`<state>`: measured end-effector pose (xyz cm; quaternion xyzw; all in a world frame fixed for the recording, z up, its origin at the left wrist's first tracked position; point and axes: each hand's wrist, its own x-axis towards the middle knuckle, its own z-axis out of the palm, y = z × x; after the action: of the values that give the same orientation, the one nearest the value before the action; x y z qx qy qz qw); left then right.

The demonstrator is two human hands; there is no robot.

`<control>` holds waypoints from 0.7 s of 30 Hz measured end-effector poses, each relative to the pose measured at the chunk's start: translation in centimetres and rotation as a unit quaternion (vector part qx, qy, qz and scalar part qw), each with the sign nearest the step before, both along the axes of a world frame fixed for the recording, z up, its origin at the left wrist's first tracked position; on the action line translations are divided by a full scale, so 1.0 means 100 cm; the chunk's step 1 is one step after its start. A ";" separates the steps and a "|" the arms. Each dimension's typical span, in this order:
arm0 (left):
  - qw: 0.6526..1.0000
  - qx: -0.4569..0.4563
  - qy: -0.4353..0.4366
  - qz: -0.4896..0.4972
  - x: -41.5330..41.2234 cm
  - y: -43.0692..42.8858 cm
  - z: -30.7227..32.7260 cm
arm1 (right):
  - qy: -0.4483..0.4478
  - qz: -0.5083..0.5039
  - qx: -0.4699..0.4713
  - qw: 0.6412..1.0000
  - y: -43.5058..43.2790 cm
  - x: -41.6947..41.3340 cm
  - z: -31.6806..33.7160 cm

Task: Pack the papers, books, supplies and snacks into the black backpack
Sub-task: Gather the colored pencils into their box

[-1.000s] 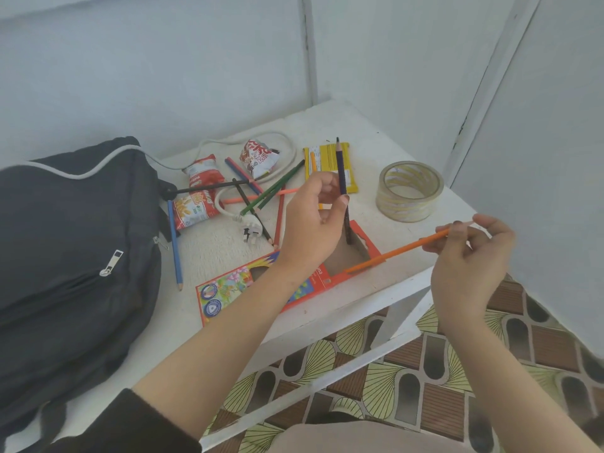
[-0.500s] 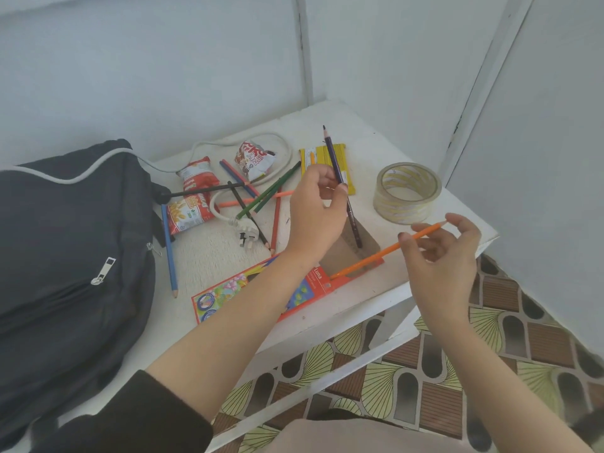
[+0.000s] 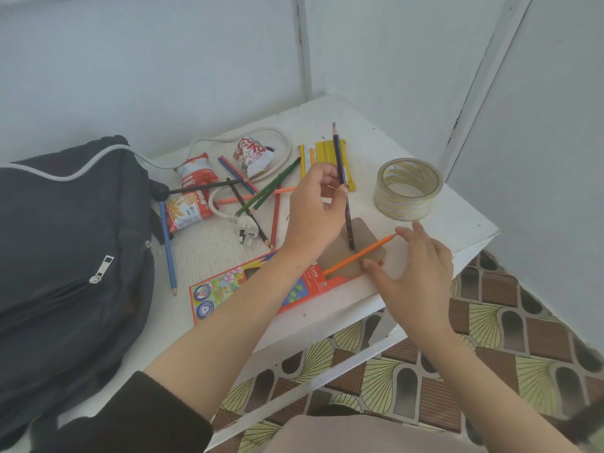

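Observation:
The black backpack (image 3: 65,240) lies zipped on the left of the white table (image 3: 457,223). A red coloured-pencil box (image 3: 248,289) lies near the front edge, its brown flap (image 3: 366,237) folded open. My left hand (image 3: 313,210) is shut on a dark blue pencil (image 3: 340,158), tip up, its lower end over the flap. An orange pencil (image 3: 359,255) lies across the flap with one end in the box mouth. My right hand (image 3: 415,266) has its fingers spread, one fingertip at the pencil's outer end and the thumb on the flap.
Several loose pencils (image 3: 268,191) lie crossed mid-table, a blue one (image 3: 168,246) beside the backpack. Two snack packets (image 3: 192,194) (image 3: 253,155), a yellow pack (image 3: 323,155), a tape roll (image 3: 408,188) and a white cable with plug (image 3: 245,230) sit behind. Walls close in behind and right.
My right hand moved left and down with the orange pencil, slid it further into the box and loosened its grip. My left hand kept the dark blue pencil, lowered slightly.

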<state>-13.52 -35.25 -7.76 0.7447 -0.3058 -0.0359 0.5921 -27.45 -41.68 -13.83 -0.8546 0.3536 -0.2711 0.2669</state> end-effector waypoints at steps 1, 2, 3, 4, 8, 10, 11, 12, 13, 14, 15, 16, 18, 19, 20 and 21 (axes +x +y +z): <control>1.000 0.010 -0.007 -0.006 0.001 0.001 0.000 | -0.001 0.002 -0.013 1.000 0.000 0.001 -0.002; 0.999 0.024 -0.018 -0.012 0.001 0.003 -0.001 | -0.006 0.006 -0.021 1.000 0.002 0.001 -0.003; 0.999 0.039 -0.027 -0.019 0.001 0.005 -0.002 | -0.013 0.011 -0.026 1.000 0.002 0.002 -0.005; 0.997 0.057 -0.034 -0.026 0.002 0.008 -0.003 | -0.021 0.015 -0.032 0.999 0.003 0.003 -0.006; 0.985 0.144 -0.067 -0.067 0.003 0.022 -0.009 | -0.045 0.033 -0.077 0.995 0.002 0.003 -0.007; 0.977 0.179 -0.083 -0.079 0.003 0.029 -0.012 | -0.045 0.042 -0.086 0.994 0.000 0.003 -0.008; 0.973 0.193 -0.090 -0.087 0.002 0.031 -0.013 | -0.042 0.046 -0.086 0.994 -0.001 0.003 -0.008; 0.969 0.206 -0.098 -0.098 0.002 0.034 -0.014 | -0.040 0.049 -0.083 0.995 -0.001 0.002 -0.008; 0.963 0.222 -0.109 -0.111 0.001 0.037 -0.016 | -0.039 0.053 -0.079 0.995 -0.002 0.002 -0.009; 0.953 0.246 -0.131 -0.121 0.000 0.041 -0.018 | -0.040 0.058 -0.076 0.995 -0.002 0.002 -0.009; 0.939 0.272 -0.167 -0.127 0.000 0.045 -0.019 | -0.041 0.063 -0.075 0.994 -0.003 0.002 -0.009; 0.925 0.289 -0.211 -0.129 -0.001 0.049 -0.021 | -0.043 0.067 -0.076 0.994 -0.003 0.001 -0.009; 0.909 0.284 -0.278 -0.127 -0.004 0.059 -0.026 | -0.044 0.071 -0.078 0.993 -0.003 0.001 -0.009; 0.907 0.276 -0.295 -0.119 -0.006 0.066 -0.028 | -0.043 0.071 -0.080 0.993 -0.003 0.002 -0.008; 0.906 0.270 -0.306 -0.108 -0.009 0.072 -0.030 | -0.043 0.072 -0.080 0.993 -0.003 0.002 -0.008; 0.905 0.268 -0.315 -0.100 -0.013 0.079 -0.032 | -0.044 0.075 -0.080 0.993 -0.003 0.001 -0.008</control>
<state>-14.86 -27.35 -10.96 0.8132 -0.5284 0.0608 0.2362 -27.31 -41.99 -14.59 -0.8845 0.2536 -0.3147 0.2329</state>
